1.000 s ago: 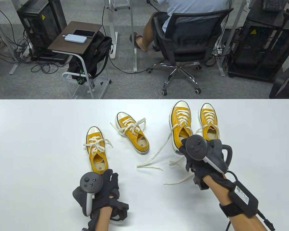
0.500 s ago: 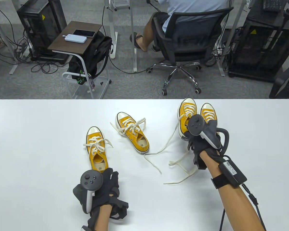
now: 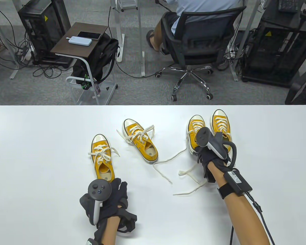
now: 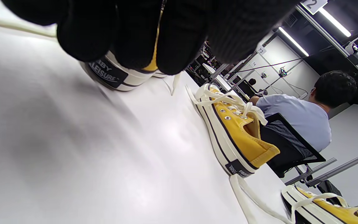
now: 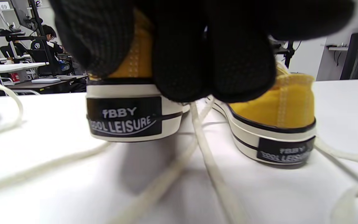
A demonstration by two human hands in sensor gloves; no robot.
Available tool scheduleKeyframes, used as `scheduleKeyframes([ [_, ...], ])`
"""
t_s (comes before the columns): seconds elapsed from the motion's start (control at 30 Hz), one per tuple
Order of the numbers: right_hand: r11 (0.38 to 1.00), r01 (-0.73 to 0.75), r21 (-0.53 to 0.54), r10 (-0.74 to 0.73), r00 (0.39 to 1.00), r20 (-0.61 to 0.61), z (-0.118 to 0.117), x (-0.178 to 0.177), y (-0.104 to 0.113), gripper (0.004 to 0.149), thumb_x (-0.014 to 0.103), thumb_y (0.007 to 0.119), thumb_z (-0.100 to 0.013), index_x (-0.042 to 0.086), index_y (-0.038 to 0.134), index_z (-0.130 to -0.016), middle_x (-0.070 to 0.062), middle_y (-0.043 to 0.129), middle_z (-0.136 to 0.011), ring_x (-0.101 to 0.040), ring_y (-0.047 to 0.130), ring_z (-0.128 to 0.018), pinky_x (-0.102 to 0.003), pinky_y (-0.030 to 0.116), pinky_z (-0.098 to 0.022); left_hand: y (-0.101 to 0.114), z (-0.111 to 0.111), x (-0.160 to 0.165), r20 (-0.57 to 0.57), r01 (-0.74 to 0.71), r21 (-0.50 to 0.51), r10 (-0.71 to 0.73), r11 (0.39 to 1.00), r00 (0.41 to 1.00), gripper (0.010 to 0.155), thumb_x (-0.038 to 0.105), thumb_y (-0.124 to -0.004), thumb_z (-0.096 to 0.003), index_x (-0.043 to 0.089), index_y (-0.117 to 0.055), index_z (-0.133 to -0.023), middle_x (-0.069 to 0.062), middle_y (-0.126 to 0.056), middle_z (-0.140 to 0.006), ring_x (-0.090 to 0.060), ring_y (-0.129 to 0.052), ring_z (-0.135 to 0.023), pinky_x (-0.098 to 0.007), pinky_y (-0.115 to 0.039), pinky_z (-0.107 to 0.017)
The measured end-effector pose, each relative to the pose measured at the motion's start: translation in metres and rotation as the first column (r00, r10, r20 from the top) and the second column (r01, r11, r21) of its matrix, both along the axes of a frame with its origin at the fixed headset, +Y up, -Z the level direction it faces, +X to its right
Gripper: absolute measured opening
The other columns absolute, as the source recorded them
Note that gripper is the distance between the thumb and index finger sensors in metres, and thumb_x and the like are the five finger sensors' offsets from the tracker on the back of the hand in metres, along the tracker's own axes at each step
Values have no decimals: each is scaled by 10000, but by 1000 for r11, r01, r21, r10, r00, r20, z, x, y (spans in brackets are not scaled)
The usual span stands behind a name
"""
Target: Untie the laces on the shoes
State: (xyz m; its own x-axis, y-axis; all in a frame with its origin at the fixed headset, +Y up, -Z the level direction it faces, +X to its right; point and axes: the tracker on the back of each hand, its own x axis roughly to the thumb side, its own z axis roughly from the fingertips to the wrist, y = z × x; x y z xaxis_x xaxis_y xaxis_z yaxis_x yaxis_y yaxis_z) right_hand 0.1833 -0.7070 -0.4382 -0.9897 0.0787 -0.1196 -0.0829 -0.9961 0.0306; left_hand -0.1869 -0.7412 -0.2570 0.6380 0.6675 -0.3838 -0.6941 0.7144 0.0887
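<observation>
Setting the unlaced shoe by its mate

My right hand [image 3: 211,153] grips the unlaced shoe [image 3: 193,130]; my left hand [image 3: 109,201] rests, fingers extended, behind the tied shoe [image 3: 102,158].

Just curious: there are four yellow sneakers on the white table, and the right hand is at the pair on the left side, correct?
Not quite. The table view shows the right hand at the pair on the right side of the white table. Four yellow sneakers is correct.

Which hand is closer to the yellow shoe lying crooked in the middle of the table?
The left hand, though not by much. It rests below the crooked shoe, at the heel of another shoe. The right hand is away at the pair on the right.
</observation>
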Motion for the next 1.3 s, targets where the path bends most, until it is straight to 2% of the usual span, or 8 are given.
scheduleKeyframes([
  [0.33, 1000, -29, -11, 29, 999, 29, 7, 5, -35, 380, 394, 849, -389, 313, 932, -750, -146, 985, -687, -373, 985, -476, -476, 807, -294, -2, 0, 5, 19, 19, -22, -19, 1000, 1000, 591, 500, -705, -516, 211, -789, -1025, -202, -772, -994, -467, -804, -781, -545, -731, -501],
  [0.57, 999, -42, 21, 41, 998, 55, 7, 2, -37, 390, 406, 833, -396, 313, 906, -768, -137, 979, -705, -369, 987, -466, -474, 808, -287, -5, 0, 7, 27, 25, -52, -23, 998, 999, 591, 500, -703, -516, 212, -788, -1024, -200, -772, -993, -464, -803, -783, -543, -731, -503],
  [0.63, 998, -49, 24, 48, 997, 63, 8, 1, -38, 437, 410, 833, -398, 295, 872, -818, -139, 973, -713, -372, 984, -467, -478, 806, -289, -5, 1, 8, 29, 19, -55, -17, 998, 999, 596, 500, -703, -516, 206, -787, -1027, -201, -771, -993, -466, -803, -782, -545, -730, -503],
  [0.73, 996, -80, 40, 78, 996, 54, 13, 0, -35, 628, 456, 845, -383, 230, 738, -959, -144, 971, -747, -372, 985, -477, -484, 806, -303, -6, 2, 8, 33, 22, -56, -20, 998, 999, 593, 499, -703, -516, 207, -788, -1025, -202, -771, -993, -464, -804, -782, -544, -731, -503],
  [0.8, 993, -65, 97, 58, 996, 72, 21, 2, -29, 701, 464, 847, -386, 175, 676, -1001, -164, 945, -783, -379, 979, -486, -489, 803, -306, -5, 3, 8, 38, 17, -53, -15, 998, 999, 591, 499, -704, -515, 212, -786, -1026, -203, -770, -993, -466, -803, -783, -544, -731, -505],
  [1.0, 990, 20, 138, -26, 999, 41, 59, 9, -8, 698, 467, 830, -404, 159, 667, -1009, -185, 917, -820, -390, 967, -519, -504, 796, -335, -4, 2, 10, 52, 13, -38, -11, 999, 999, 591, 498, -705, -515, 210, -788, -1024, -202, -770, -993, -468, -802, -782, -546, -730, -504],
  [1.2, 987, 90, 131, -94, 995, 24, 98, 16, -17, 688, 461, 824, -411, 147, 678, -1005, -207, 902, -840, -408, 957, -542, -523, 787, -358, -5, 3, 14, 80, 16, -34, -13, 999, 997, 590, 496, -705, -514, 212, -787, -1024, -203, -771, -992, -466, -802, -784, -545, -731, -506],
  [1.3, 985, 152, 79, -154, 988, 13, 116, 17, -28, 694, 477, 812, -418, 142, 674, -1010, -228, 884, -863, -422, 947, -573, -535, 778, -379, -5, 4, 18, 100, 16, -30, -13, 999, 995, 589, 495, -705, -513, 212, -787, -1023, -202, -769, -993, -466, -801, -786, -545, -730, -509],
])
